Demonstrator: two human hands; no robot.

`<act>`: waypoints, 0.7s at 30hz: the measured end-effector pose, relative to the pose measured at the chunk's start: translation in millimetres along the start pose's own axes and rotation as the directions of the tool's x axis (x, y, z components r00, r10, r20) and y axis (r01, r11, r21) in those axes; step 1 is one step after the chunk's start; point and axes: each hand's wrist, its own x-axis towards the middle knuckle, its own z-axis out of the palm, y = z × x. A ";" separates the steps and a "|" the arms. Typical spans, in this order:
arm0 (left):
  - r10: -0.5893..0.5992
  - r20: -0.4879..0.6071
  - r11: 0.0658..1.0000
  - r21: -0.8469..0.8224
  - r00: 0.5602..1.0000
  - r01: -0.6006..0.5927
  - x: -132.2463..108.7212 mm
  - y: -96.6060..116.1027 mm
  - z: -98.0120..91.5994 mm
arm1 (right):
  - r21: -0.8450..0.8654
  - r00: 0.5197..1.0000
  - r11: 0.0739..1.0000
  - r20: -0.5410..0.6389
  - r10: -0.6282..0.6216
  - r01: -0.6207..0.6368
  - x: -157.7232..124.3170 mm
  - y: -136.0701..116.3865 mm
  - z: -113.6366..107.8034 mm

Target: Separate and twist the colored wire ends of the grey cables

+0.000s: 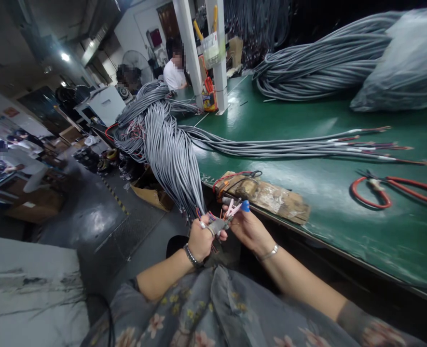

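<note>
My left hand (200, 241) is closed around the stripped end of a grey cable (216, 225), with thin coloured wires sticking out near the fingers. Beside it, my right hand (251, 229) pinches a small pale pink piece with two arms (232, 209), which looks like a clip; its exact kind is unclear. Blue wrapping (245, 206) covers a fingertip of this hand. The two hands almost meet at the table's front edge. A thick bundle of grey cables (173, 159) hangs down from the table toward my left hand.
On the green table (343, 188) lie a worn wooden block (280, 200) with wires and red-handled cutters (372, 190). More cables (271, 147) stretch right with stripped ends. A coiled bundle (325, 58) and plastic bag (405, 62) lie behind. A person (175, 72) sits beyond the posts.
</note>
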 end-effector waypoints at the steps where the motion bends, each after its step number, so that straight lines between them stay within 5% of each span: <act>1: -0.005 -0.007 1.000 -0.005 1.000 0.005 0.3 0.3 1.0 | 0.019 1.000 1.000 0.000 0.016 -0.016 0.8 0.1 0.2; 21: 0.039 0.022 0.998 0.057 0.999 -0.041 -1.4 -12.3 -13.4 | 0.113 1.000 0.994 -0.015 0.012 -0.011 -3.7 3.4 3.0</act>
